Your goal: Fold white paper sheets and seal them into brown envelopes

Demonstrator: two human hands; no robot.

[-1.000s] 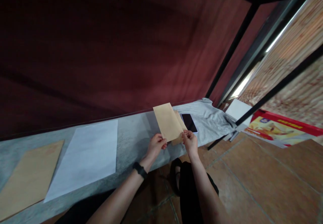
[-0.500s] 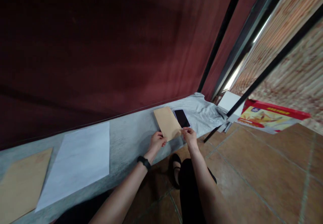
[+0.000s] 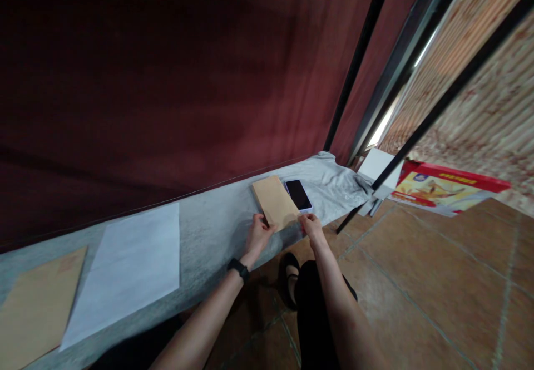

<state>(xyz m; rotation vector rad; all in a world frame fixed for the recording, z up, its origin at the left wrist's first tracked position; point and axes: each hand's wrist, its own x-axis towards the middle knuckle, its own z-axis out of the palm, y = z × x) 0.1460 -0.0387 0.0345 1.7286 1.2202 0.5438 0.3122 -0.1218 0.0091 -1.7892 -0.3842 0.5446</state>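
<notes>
A small stack of brown envelopes [image 3: 275,200] lies tilted on the grey cloth-covered shelf [image 3: 212,225]. At its near left corner is my left hand [image 3: 259,235], thumb on the paper and fingers bent round the edge. My right hand [image 3: 312,227] pinches the near right corner between thumb and fingers. Just beyond the right hand lies a dark-screened smartphone [image 3: 298,194], close to the envelopes' right side. The undersides of the envelopes are hidden.
To the left, a white paper sheet [image 3: 129,264] and a larger brown envelope [image 3: 39,309] lie on the shelf. A dark red curtain [image 3: 167,80] hangs behind. Black metal posts [image 3: 354,75] rise at the right, near a white box [image 3: 381,167] and a red-and-yellow carton [image 3: 446,186].
My left hand's fingers have shifted up along the envelopes' left edge and spread a little. The right hand keeps its place at the corner. The whole view has shifted slightly.
</notes>
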